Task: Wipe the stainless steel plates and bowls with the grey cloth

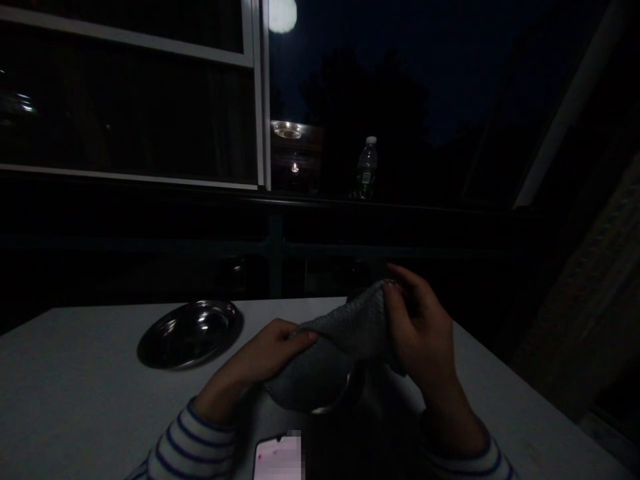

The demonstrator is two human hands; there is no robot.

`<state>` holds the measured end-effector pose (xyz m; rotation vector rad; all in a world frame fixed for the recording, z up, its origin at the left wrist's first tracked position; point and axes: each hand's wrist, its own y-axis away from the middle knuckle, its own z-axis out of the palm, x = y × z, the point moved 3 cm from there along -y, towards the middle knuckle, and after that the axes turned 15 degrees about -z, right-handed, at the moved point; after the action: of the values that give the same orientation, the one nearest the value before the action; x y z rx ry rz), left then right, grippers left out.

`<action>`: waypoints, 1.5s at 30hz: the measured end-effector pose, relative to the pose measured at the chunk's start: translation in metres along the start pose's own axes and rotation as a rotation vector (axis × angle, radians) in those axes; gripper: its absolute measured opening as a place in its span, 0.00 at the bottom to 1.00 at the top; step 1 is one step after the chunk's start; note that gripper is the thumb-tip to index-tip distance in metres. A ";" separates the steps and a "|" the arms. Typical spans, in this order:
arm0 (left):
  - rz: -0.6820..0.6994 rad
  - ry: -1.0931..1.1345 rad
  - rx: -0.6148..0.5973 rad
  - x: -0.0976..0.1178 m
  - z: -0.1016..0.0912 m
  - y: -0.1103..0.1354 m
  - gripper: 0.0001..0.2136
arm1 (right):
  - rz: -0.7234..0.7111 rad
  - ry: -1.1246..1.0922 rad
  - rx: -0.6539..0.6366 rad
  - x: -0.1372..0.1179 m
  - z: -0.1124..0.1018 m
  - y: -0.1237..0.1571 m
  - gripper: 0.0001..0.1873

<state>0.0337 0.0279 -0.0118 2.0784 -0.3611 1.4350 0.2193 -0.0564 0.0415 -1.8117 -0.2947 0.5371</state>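
Observation:
A grey textured cloth is stretched between my two hands above the white table. My left hand is closed on its left part, thumb on top and fingers hidden underneath. With thumb and fingers my right hand pinches the cloth's raised upper right corner. Below the cloth shows the curved shiny rim of a metal dish, mostly covered; whether my left fingers also grip it I cannot tell. An oval stainless steel plate lies left of my left hand.
A lit phone lies at the near edge of the view on the white table. Behind the table, a clear plastic bottle with a white cap stands on the window ledge. The room is dim, with a window frame at the back.

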 end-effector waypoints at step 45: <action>-0.174 0.313 0.444 -0.079 -0.021 -0.021 0.19 | 0.460 -0.421 -0.470 0.037 0.086 0.062 0.20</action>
<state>-0.0014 0.0490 -0.0851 2.0964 0.2823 1.8170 0.2039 0.0141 -0.0449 -2.2238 -0.3058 1.2652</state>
